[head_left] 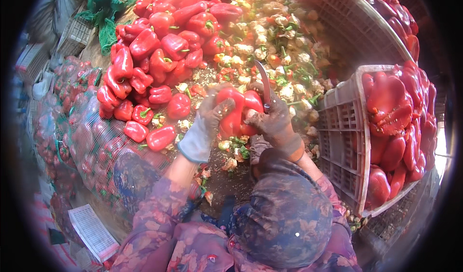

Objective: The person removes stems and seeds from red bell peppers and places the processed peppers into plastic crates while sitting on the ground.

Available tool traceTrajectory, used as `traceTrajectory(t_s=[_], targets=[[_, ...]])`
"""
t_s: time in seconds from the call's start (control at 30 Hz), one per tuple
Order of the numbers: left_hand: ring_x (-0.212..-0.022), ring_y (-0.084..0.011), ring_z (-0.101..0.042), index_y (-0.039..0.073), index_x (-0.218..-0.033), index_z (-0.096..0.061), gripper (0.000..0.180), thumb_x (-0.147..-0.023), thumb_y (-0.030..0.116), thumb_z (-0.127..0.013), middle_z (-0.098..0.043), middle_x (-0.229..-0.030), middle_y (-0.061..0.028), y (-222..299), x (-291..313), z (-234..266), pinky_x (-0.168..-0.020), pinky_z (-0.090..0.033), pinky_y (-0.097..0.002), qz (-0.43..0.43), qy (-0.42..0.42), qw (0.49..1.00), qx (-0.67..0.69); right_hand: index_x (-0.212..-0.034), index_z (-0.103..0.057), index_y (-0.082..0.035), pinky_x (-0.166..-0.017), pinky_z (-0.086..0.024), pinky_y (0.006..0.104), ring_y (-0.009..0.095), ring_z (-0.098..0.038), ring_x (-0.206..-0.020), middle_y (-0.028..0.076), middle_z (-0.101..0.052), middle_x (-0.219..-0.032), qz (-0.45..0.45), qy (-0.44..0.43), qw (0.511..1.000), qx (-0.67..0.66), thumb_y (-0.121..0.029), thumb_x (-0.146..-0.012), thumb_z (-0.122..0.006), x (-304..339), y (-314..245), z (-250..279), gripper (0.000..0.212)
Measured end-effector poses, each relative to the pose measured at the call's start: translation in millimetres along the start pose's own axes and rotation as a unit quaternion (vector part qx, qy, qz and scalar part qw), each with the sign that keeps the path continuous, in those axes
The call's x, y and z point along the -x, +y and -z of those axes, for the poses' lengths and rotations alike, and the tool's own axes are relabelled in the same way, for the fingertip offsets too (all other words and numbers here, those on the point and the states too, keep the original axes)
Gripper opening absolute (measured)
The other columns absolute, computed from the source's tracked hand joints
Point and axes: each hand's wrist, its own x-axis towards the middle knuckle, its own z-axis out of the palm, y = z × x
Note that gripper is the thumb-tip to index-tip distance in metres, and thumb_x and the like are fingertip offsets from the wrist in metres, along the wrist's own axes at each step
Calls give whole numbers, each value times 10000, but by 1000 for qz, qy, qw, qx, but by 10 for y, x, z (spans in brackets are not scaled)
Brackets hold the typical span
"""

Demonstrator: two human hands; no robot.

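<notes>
My left hand [212, 113], in a dirty grey-white glove, is closed round a red bell pepper [232, 109] in front of me. My right hand [276, 122], also gloved, grips a knife [265, 81] with a curved blade that points up and away. Its fingers lie against the right side of the pepper, where a pale patch shows. Whether the pepper is one piece or split, I cannot tell. Beyond and left of my hands lies a heap of whole red peppers [161, 45]; a litter of cut cores and stems [284, 50] spreads behind the knife.
On the right stands a plastic crate [361, 142] full of opened red peppers [393, 122]; a larger crate [357, 12] rises behind it. Mesh sacks of peppers [91, 132] line the left, with green netting [108, 12] farther back. A printed sheet [94, 231] lies lower left.
</notes>
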Motion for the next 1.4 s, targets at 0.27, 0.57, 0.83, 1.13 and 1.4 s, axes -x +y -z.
traceTrajectory(t_s=[0.27, 0.57, 0.83, 1.13, 1.4], targets=[[-995, -240, -633, 83, -1201, -539, 509, -816, 326, -766, -628, -1091, -122, 163, 57, -335, -893, -524, -361, -100, 69, 992, 16, -1177, -584, -25, -786, -519, 274, 111, -598, -882, 47, -645, -996, 80, 18, 996, -31, -70, -799, -680, -30, -10, 64, 393], [-975, -253, -621, 42, -1164, -564, 462, -928, 439, -577, -636, -1056, -103, -131, -429, -252, -898, -515, -414, 105, 48, 879, 463, -1245, -518, -40, -725, -506, 254, 122, -597, -849, 28, -618, -971, -57, 112, 965, -230, -163, -842, -652, 125, -7, 92, 441], [-913, -267, -633, 42, -1087, -606, 383, -851, 337, -671, -668, -1012, -93, -384, -1000, 165, -833, -562, -405, 64, 83, 813, 573, -1312, -503, -31, -935, -458, 276, 132, -539, -1090, 76, -588, -1184, 209, 116, 971, 16, -26, -775, -756, 313, -377, 251, 593], [-959, -290, -641, 41, -1199, -552, 501, -895, 434, -612, -637, -1127, -112, 180, -691, -211, -846, -550, -438, -20, -11, 918, 396, -1080, -627, -59, -803, -528, 393, 290, -641, -920, 154, -638, -993, -46, 442, 640, 627, -312, -750, -793, 1734, -2233, 1248, 447], [-973, -237, -634, 34, -1201, -551, 435, -940, 382, -545, -630, -1127, -108, 494, -216, -730, -847, -539, -377, -108, -120, 968, 190, -1129, -615, -1, -716, -521, 399, 312, -629, -806, 157, -627, -943, 116, 347, 687, 628, -312, -824, -729, 1668, -1820, 1685, 450]])
